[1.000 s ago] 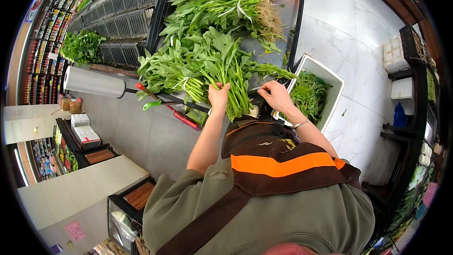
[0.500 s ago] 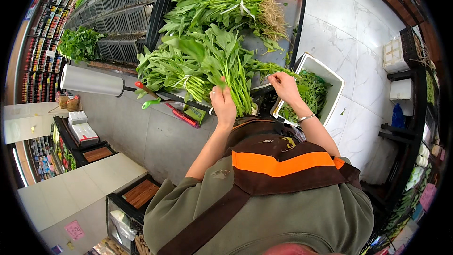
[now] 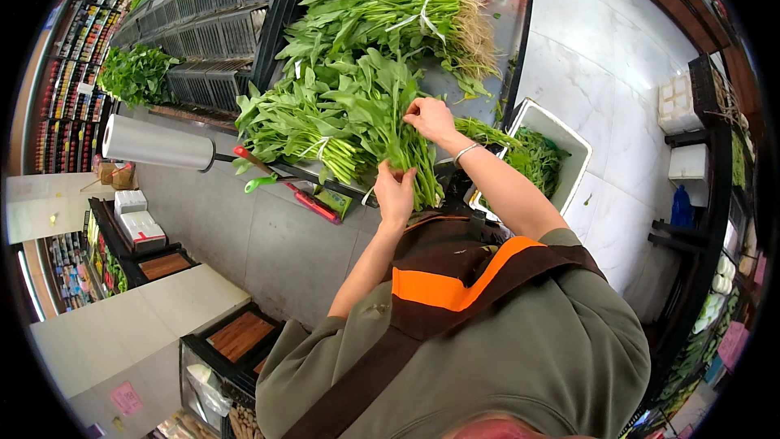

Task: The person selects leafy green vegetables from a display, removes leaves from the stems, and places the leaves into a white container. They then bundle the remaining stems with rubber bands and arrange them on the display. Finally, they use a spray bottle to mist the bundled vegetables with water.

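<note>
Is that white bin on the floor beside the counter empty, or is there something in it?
Not empty. The white bin holds a heap of green leafy trimmings covering most of its inside.

Grocery shop, produce section. Evidence: metal display counter [image 3: 504,41] piled w/ bundled leafy greens [image 3: 357,106], tied in bunches; roll of plastic produce bags [image 3: 158,143] on a holder beside it; long shelves of packaged goods [image 3: 69,73] along aisle at left; white crate [image 3: 561,134] of loose greens on tiled floor; person in apron w/ orange stripe [image 3: 455,280] at the counter.
</note>
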### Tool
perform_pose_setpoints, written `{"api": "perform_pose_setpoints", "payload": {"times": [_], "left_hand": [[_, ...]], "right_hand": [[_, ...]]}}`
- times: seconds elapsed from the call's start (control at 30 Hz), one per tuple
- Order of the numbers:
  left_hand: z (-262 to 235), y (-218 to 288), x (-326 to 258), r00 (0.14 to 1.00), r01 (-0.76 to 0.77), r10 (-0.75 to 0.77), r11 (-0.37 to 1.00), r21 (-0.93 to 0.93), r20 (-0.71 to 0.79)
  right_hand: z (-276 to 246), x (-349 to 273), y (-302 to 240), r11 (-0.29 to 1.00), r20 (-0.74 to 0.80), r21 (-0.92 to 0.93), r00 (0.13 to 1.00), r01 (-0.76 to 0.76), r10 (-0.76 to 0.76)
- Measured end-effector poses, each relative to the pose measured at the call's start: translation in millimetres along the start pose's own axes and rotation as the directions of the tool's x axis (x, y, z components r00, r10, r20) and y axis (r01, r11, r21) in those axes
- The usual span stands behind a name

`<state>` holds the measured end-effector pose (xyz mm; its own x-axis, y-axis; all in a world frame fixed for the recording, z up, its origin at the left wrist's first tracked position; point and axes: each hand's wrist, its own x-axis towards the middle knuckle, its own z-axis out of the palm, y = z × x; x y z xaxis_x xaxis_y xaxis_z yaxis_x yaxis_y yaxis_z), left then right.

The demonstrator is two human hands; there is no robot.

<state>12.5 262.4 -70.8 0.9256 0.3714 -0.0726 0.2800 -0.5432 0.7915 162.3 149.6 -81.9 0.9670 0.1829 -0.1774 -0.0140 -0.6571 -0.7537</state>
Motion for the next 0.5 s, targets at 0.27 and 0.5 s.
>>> {"api": "perform_pose_setpoints", "payload": {"times": [0.27, 0.5], "left_hand": [[1.2, -2.7, 3.3, 0.997, -0.071, 0.071, 0.997, -0.011, 0.014], [-1.2, 0.7, 11.7, 0.996, -0.082, 0.081, 0.995, 0.062, 0.025]], "right_hand": [[15.3, 14.6, 0.7, 0.995, 0.112, -0.092, 0.993, 0.048, -0.037], [-8.5, 14.2, 12.4, 0.994, 0.106, 0.105, 0.994, -0.031, 0.019]]}}
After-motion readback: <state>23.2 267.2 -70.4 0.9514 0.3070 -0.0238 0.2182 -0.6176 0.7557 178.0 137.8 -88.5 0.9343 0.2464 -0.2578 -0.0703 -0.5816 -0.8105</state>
